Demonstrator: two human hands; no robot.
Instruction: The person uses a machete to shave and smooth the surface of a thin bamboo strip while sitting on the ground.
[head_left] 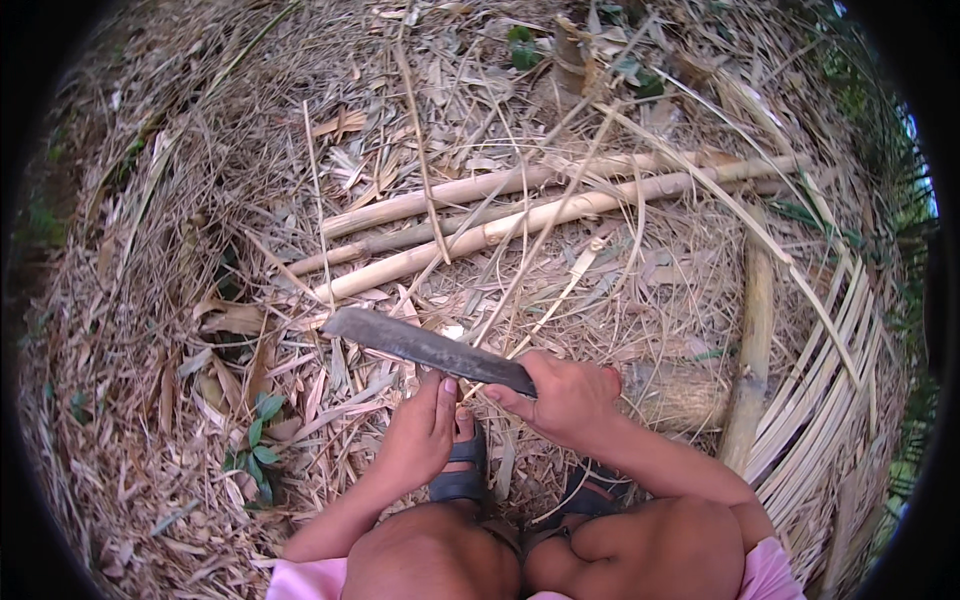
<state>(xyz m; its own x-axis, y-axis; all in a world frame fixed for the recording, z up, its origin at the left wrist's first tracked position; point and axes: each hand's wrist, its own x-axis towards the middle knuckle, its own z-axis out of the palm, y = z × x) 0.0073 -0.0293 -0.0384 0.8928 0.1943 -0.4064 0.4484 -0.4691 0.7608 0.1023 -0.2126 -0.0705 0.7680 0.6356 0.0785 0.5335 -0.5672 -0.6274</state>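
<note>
My right hand [575, 400] is wrapped round the handle of a machete [430, 345], whose reddish end shows beside the hand. Its dark, broad blade points left, across the front of my left hand [425, 425]. The left hand's fingers are pressed together just under the blade's lower edge. A long, thin bamboo strip [545, 235] slants down from the upper right and passes behind the blade toward these fingers. The grip on it is partly hidden by the blade. My sandalled feet [460, 465] are just below the hands.
Several peeled bamboo poles [500, 232] lie crosswise ahead. A thick log [675, 395] and an upright-lying pole [752, 340] are at the right, beside a bundle of pale split strips [815, 385]. Dry leaves and shavings cover the ground; a small green plant [258, 445] grows at the left.
</note>
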